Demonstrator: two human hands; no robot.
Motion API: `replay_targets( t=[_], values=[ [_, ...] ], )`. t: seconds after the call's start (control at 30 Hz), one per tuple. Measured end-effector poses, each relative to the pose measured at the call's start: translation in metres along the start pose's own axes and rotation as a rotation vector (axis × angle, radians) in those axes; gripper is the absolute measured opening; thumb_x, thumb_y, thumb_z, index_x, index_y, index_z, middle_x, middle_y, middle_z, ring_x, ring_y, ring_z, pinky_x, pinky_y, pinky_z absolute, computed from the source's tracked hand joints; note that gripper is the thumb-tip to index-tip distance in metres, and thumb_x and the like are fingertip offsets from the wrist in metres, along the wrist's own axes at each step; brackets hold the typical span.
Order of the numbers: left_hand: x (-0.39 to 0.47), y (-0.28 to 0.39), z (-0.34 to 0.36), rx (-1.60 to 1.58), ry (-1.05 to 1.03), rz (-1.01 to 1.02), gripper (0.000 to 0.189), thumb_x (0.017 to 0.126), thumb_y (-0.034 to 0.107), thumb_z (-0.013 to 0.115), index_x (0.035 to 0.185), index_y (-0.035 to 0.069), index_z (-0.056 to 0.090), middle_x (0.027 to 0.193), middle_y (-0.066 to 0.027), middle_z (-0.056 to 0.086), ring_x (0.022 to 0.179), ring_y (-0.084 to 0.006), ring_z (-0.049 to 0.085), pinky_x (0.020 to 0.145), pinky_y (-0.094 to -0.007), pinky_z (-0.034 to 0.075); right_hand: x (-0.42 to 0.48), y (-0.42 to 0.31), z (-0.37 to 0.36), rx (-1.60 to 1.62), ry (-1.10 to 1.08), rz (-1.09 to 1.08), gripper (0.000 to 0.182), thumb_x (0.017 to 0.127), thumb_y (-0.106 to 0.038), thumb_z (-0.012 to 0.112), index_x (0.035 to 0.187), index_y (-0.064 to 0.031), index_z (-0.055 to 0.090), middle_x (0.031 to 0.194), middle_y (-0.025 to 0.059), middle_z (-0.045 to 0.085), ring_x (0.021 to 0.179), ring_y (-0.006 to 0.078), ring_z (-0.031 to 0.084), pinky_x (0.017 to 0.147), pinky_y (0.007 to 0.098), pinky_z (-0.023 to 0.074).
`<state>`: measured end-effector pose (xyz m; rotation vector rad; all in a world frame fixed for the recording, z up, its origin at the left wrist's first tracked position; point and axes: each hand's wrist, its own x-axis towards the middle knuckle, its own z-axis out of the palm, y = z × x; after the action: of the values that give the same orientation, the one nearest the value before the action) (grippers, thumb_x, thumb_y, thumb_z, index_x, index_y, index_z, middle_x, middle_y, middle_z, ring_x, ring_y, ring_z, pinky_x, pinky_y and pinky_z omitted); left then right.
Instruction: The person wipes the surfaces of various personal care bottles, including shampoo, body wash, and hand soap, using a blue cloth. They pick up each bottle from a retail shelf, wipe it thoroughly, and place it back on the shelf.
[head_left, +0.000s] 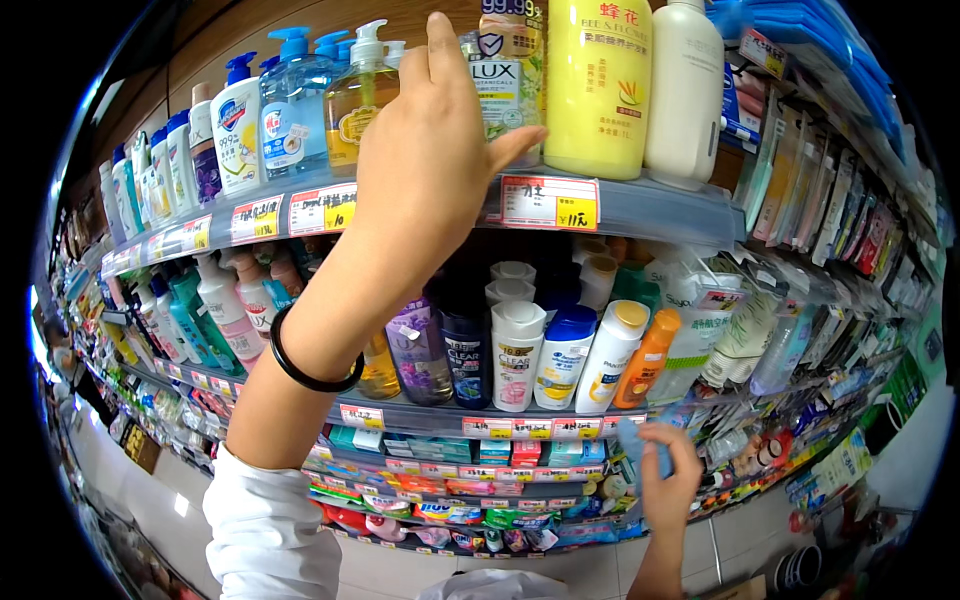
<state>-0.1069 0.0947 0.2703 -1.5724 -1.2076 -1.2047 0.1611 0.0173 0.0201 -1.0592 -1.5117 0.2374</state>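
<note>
My left hand (427, 142) is raised in front of the top shelf, back towards me, with the thumb spread and a finger pointing up. It overlaps a Lux bottle (511, 94) and the edge of an amber pump bottle (349, 112). Its palm side is hidden, so any contact with the bottles cannot be seen. A black band (311, 375) circles that wrist. Lower right, my right hand (671, 472) pinches a light-blue cloth (656, 457) in front of the lower shelves. A yellow bottle (596, 90) and a white bottle (682, 97) stand right of my left hand.
The top shelf's edge (645, 214) carries price tags. Shampoo bottles (517, 360) line the shelf below, with boxes (427, 446) and bagged goods (450, 514) lower down. Hanging packets (817, 187) fill the right side. Tiled floor (382, 570) shows at the bottom.
</note>
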Motion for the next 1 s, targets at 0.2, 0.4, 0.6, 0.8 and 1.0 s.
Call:
replay_targets(
  t=[0.2, 0.4, 0.6, 0.8, 1.0],
  values=[
    [0.004, 0.04, 0.0, -0.025, 0.219, 0.132, 0.113, 0.071, 0.029, 0.084, 0.15, -0.002, 0.01, 0.144, -0.037, 0.021, 0.135, -0.0515, 0.025, 0.109, -0.0542, 0.03, 0.132, -0.055, -0.053, 0.212, 0.242, -0.221, 0.013, 0.094, -0.014, 0.057, 0.096, -0.0009, 0.059, 0.075, 0.0025, 0.056, 0.066, 0.0081, 0.049, 0.064, 0.0251, 0.0405],
    [0.017, 0.042, 0.014, -0.014, 0.139, 0.095, 0.124, 0.068, 0.048, 0.082, 0.153, -0.001, 0.005, 0.15, -0.0381, 0.007, 0.14, -0.0556, 0.009, 0.111, -0.0657, 0.011, 0.259, -0.089, -0.067, 0.052, -0.07, -0.309, 0.042, 0.089, -0.033, 0.069, 0.111, 0.0017, 0.064, 0.102, 0.01, 0.067, 0.099, 0.0157, 0.061, 0.091, 0.0287, 0.044],
    [0.022, 0.047, 0.016, 0.094, 0.015, 0.003, 0.129, 0.065, 0.056, 0.081, 0.153, 0.0, 0.006, 0.15, -0.0377, 0.009, 0.14, -0.056, 0.008, 0.109, -0.0672, 0.012, 0.298, -0.095, -0.058, -0.029, -0.358, -0.191, 0.075, 0.079, -0.052, 0.074, 0.124, 0.0052, 0.059, 0.112, 0.0174, 0.066, 0.105, 0.0204, 0.061, 0.096, 0.0306, 0.043],
    [0.024, 0.036, 0.03, 0.084, 0.205, 0.164, 0.112, 0.064, 0.054, 0.083, 0.151, 0.011, 0.025, 0.147, -0.0347, 0.026, 0.136, -0.0552, 0.025, 0.104, -0.0678, 0.028, 0.299, -0.1, -0.041, 0.072, -0.432, -0.218, 0.082, 0.072, -0.055, 0.079, 0.124, 0.0049, 0.058, 0.115, 0.0192, 0.065, 0.105, 0.0228, 0.062, 0.097, 0.0331, 0.045],
    [0.025, 0.03, 0.041, 0.006, 0.191, 0.136, 0.115, 0.058, 0.059, 0.084, 0.151, 0.022, 0.028, 0.149, -0.0354, 0.023, 0.138, -0.0583, 0.017, 0.103, -0.0747, 0.018, 0.297, -0.103, -0.038, -0.009, -0.393, -0.235, 0.077, 0.071, -0.054, 0.079, 0.118, 0.0047, 0.063, 0.108, 0.0185, 0.067, 0.1, 0.0239, 0.064, 0.092, 0.0347, 0.0479]
  ],
)
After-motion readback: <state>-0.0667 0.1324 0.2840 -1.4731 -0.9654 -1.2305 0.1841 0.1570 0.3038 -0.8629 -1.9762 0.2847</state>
